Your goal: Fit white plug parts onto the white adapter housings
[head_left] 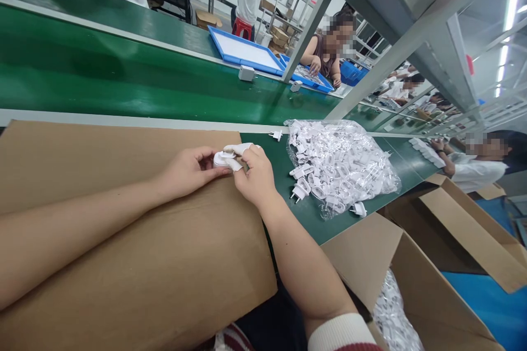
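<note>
The left hand (187, 173) is partly closed, its fingers curled and its thumb extended along the lower side; it grips a small white part (221, 159) at the fingertips. The right hand (258, 174) is bent inward, with white covers (237, 149) on its thumb and finger; these close on the opposite end of the same part. The exact contact points are hidden by the covers. The white part is located between both hands, above the right-hand portion of a cardboard sheet (135, 269). To the right, a clear plastic bag (341, 162) filled with white plug pieces rests on the green surface (315, 226). Loose plug pieces (301, 189) lie just beside the bag. An open carton (436, 279) stands near the right forearm.
</note>
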A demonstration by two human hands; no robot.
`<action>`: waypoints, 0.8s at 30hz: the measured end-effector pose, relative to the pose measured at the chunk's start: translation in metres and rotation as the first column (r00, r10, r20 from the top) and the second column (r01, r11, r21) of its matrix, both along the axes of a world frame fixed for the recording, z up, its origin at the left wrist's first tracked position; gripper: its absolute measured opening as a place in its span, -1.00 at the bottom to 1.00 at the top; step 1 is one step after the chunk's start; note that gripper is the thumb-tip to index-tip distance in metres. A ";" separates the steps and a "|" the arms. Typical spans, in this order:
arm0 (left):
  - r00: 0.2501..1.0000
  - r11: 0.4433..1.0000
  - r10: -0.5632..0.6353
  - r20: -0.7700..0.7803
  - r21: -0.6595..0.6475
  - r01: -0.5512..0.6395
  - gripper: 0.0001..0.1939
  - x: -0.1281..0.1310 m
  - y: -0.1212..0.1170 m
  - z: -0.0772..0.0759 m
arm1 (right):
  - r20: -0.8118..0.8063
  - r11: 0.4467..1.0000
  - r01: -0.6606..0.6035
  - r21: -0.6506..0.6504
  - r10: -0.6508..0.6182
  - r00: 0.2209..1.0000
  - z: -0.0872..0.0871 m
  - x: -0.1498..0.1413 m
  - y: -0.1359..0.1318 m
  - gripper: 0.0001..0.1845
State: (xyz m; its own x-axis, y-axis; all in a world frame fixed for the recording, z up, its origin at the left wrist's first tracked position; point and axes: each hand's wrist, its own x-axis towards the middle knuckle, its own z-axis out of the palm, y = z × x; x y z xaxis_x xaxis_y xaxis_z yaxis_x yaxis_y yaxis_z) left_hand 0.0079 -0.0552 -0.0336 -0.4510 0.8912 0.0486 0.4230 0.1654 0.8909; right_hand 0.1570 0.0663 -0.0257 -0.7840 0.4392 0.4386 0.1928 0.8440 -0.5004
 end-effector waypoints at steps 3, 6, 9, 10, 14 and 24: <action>1.000 1.000 0.006 -0.004 0.010 -0.006 -0.48 0.001 0.000 0.000 | 0.032 0.999 -0.005 0.041 0.003 0.999 0.001 -0.001 -0.001 -0.62; 0.999 0.999 0.005 -0.040 0.036 -0.003 -0.36 0.002 0.000 0.000 | 0.069 0.997 0.012 0.076 -0.017 0.997 0.004 -0.002 -0.002 -0.65; 0.978 1.000 -0.005 -0.210 0.019 0.010 -0.49 0.001 -0.001 0.000 | 0.105 0.995 0.037 0.096 -0.047 0.993 0.008 -0.002 -0.003 -0.64; 0.954 1.000 -0.012 -0.299 0.000 0.012 -0.52 0.001 -0.001 0.001 | 0.112 0.993 0.048 0.104 -0.059 0.992 0.010 -0.003 -0.004 -0.64; 0.834 0.998 -0.031 -0.551 -0.068 -0.008 -0.52 0.003 -0.002 0.008 | 0.134 0.989 0.105 0.108 -0.119 0.984 0.015 -0.002 -0.005 -0.73; 0.772 0.987 -0.104 -0.627 -0.160 0.002 -0.55 0.008 -0.009 0.028 | 0.168 0.980 0.196 0.037 -0.199 0.965 0.031 0.000 -0.021 -0.57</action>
